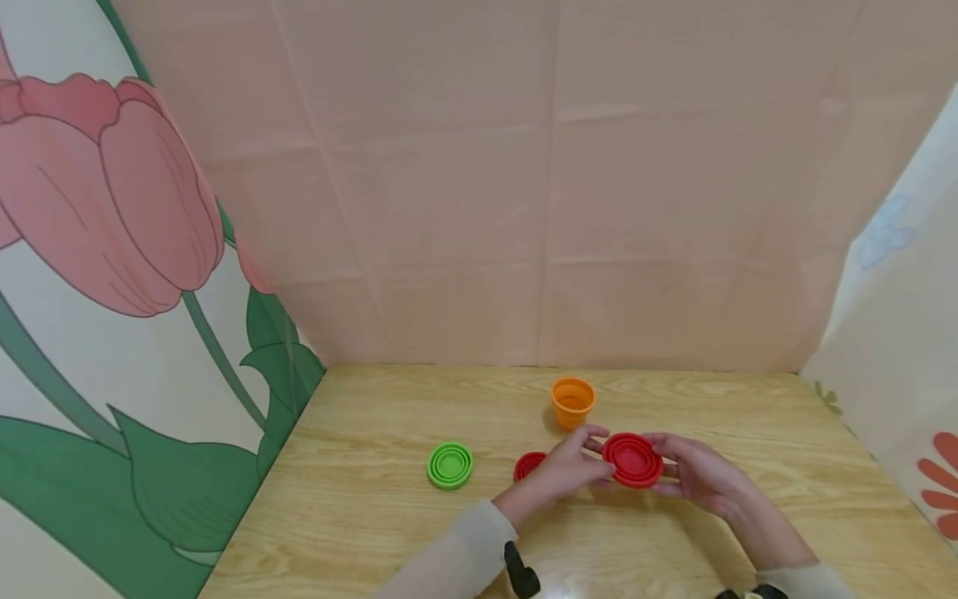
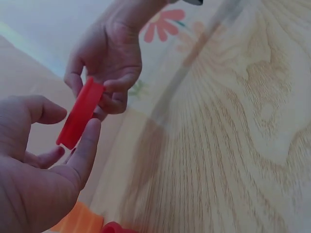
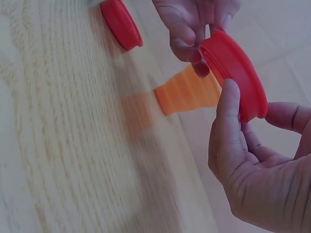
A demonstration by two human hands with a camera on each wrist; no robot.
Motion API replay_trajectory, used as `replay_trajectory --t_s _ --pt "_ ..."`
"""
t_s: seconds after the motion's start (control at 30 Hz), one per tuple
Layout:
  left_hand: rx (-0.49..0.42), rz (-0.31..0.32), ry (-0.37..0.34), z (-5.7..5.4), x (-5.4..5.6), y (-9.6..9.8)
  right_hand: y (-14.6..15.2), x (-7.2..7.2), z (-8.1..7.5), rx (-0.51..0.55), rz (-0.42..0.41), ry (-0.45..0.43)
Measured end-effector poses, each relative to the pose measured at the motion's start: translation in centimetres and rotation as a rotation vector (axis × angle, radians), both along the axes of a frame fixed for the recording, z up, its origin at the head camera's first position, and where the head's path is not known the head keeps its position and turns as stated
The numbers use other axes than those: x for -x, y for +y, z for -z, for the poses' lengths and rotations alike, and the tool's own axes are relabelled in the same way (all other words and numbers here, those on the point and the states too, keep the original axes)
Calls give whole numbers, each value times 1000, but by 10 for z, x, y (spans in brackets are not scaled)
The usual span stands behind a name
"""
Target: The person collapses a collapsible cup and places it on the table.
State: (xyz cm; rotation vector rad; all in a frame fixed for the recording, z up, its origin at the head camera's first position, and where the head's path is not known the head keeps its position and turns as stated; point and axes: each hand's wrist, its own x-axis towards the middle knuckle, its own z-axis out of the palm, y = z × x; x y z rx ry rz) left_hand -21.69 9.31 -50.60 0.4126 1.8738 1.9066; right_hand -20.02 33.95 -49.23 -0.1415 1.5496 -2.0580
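A flattened red collapsible cup (image 1: pixel 633 461) is held up above the wooden table, its ringed face toward the head camera. My right hand (image 1: pixel 703 474) pinches it by the right edge, thumb on one side and fingers on the other, as the right wrist view shows. Around the opposite edge, my left hand (image 1: pixel 565 470) has its thumb and fingers spread, fingertips right at the rim. In the left wrist view a small gap shows between a left fingertip (image 2: pixel 59 115) and the red cup. A second flattened red cup (image 1: pixel 528 464) lies on the table, partly hidden behind the left hand.
An expanded orange collapsible cup (image 1: pixel 573 403) stands upright just beyond the hands. To the left lies a flattened green cup (image 1: pixel 450 465). The wooden table (image 1: pixel 359 516) ends at a pink-beige cloth backdrop (image 1: pixel 449 208), with flower-printed panels at both sides.
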Motion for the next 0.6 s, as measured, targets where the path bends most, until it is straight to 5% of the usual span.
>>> replay_trajectory --t_s 0.27,0.6 --pt "-44 -22 -89 2 -2 6 0 1 5 -54 26 -16" --pt "-92 -58 -119 12 1 10 -1 2 9 -120 51 -16"
